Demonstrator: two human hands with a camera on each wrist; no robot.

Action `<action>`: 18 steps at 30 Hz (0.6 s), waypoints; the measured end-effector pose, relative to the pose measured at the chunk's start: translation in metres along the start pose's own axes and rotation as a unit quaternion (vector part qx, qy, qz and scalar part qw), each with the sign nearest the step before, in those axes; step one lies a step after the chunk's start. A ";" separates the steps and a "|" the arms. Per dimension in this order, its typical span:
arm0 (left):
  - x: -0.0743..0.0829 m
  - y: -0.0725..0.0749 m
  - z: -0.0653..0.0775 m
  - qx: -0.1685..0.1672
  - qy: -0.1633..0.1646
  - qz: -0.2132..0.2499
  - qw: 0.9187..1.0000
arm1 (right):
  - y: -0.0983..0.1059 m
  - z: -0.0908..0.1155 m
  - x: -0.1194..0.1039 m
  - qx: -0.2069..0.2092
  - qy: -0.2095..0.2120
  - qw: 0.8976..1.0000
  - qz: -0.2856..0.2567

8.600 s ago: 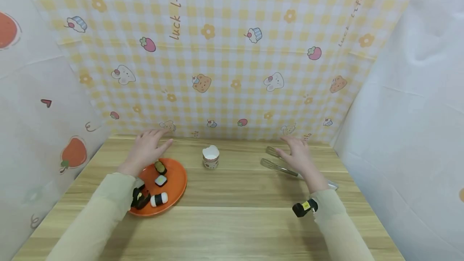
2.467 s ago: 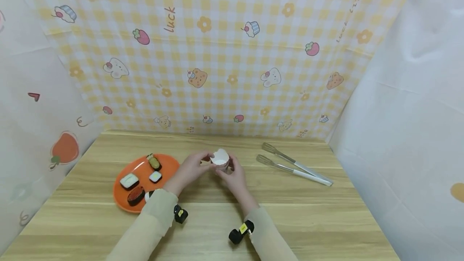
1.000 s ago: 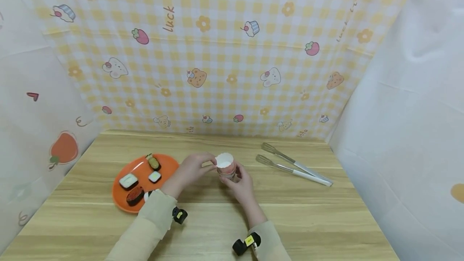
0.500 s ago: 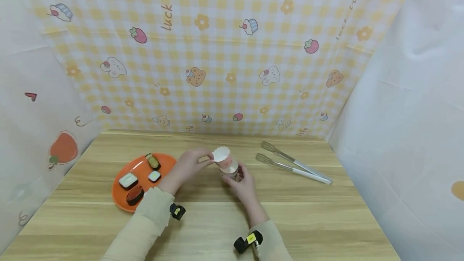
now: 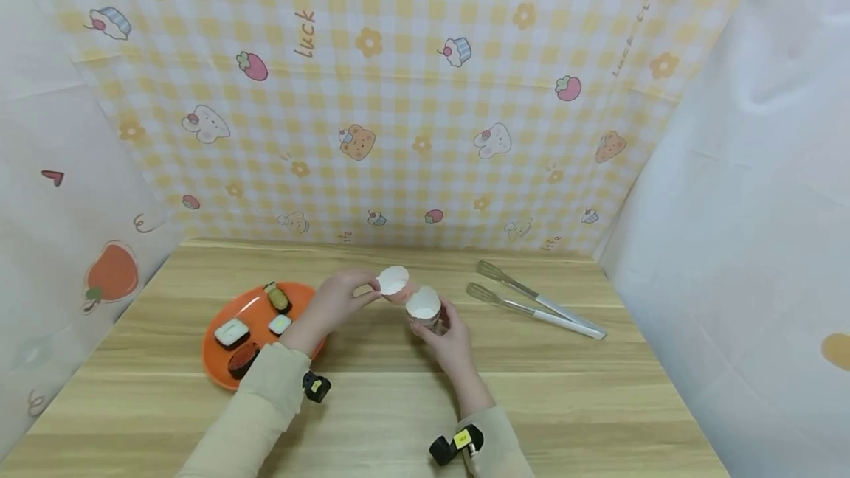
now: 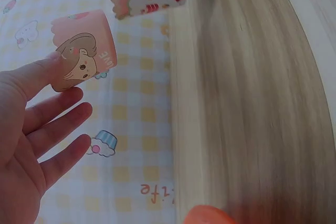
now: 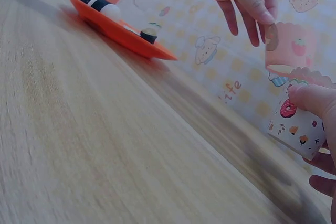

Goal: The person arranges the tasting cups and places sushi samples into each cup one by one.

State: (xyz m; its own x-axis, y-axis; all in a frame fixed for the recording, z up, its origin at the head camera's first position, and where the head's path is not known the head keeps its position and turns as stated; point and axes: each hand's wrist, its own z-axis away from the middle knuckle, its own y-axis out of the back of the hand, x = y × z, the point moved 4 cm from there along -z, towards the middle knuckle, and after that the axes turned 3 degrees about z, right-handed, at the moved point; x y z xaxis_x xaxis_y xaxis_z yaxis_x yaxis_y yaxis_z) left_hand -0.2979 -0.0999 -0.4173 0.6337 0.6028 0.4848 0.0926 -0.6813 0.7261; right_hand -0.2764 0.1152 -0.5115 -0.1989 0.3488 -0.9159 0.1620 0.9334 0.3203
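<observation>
Between thumb and fingers my left hand (image 5: 337, 301) pinches a pink paper baking cup (image 6: 94, 32) by its rim; a cartoon girl is printed on its side. My right hand (image 5: 453, 334) holds a white paper baking cup (image 7: 302, 124) with doughnut and flower prints, thumb on one side and fingers on the other. A pinkish scalloped edge shows at that cup's top. The pink cup is tilted, just left of the white one and slightly higher, their edges overlapping in the head view. Both cups are raised over the wooden table (image 5: 372, 404).
An orange plate (image 5: 255, 308) with several sushi pieces lies at the left, partly behind my left forearm. To the right rest metal tongs (image 5: 571, 324) with slotted heads and white handles, spread apart. A yellow checked cloth (image 5: 425, 94) hangs behind the table.
The single stack from the middle of the table was picked up by both hands. My left hand has drawn the pink cup up and leftward out of the white one.
</observation>
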 end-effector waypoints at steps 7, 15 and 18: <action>-0.012 0.001 0.002 -0.006 0.023 -0.026 0.999 | 0.005 0.002 0.003 0.012 0.001 1.000 -0.003; -0.024 0.000 0.006 -0.025 0.050 -0.031 0.998 | 0.008 0.002 0.004 0.012 0.001 1.000 0.007; -0.029 0.000 0.008 -0.032 0.055 -0.034 0.997 | 0.008 0.003 0.003 0.012 0.003 1.000 0.009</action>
State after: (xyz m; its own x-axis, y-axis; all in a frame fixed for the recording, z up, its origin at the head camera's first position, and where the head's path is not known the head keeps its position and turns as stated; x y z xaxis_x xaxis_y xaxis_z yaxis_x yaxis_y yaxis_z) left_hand -0.3106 -0.1203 -0.4354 0.5391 0.6916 0.4807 0.0811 -0.6107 0.7877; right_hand -0.2733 0.1235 -0.5126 -0.2019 0.3659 -0.9085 0.1887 0.9247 0.3305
